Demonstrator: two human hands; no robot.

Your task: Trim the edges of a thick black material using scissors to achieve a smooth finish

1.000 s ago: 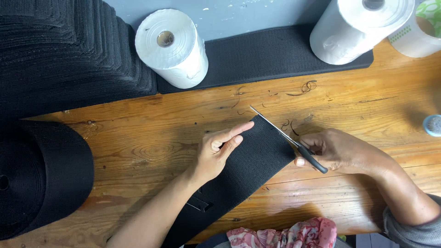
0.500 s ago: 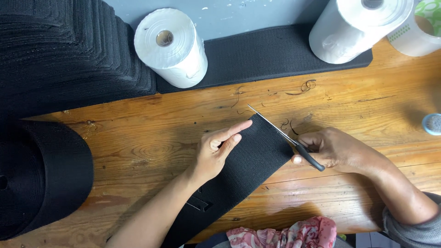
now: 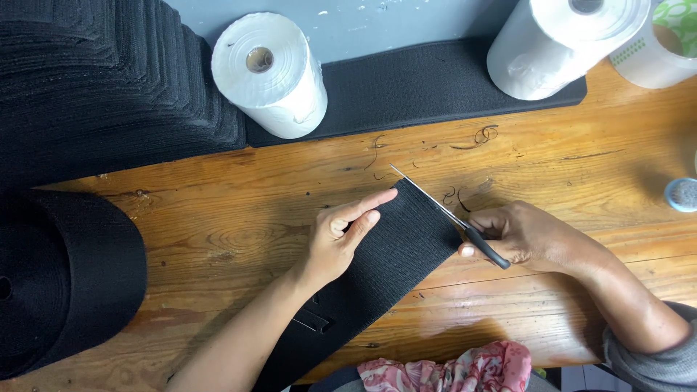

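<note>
While left hand (image 3: 340, 243) presses flat on the strap (image 3: 396, 250), right hand (image 3: 519, 234) grips scissors (image 3: 454, 218) at strap's far end, on table (image 3: 239, 196).

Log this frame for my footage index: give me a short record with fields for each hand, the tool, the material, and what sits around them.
left hand: left hand presses flat on the black strip, index finger pointing to its end
right hand: right hand grips the scissors
tool: blades lie along the strip's end edge
surface: wooden table
behind: two white paper rolls, stack of black pieces
left edge: large black roll
scraps: thread bits
</note>
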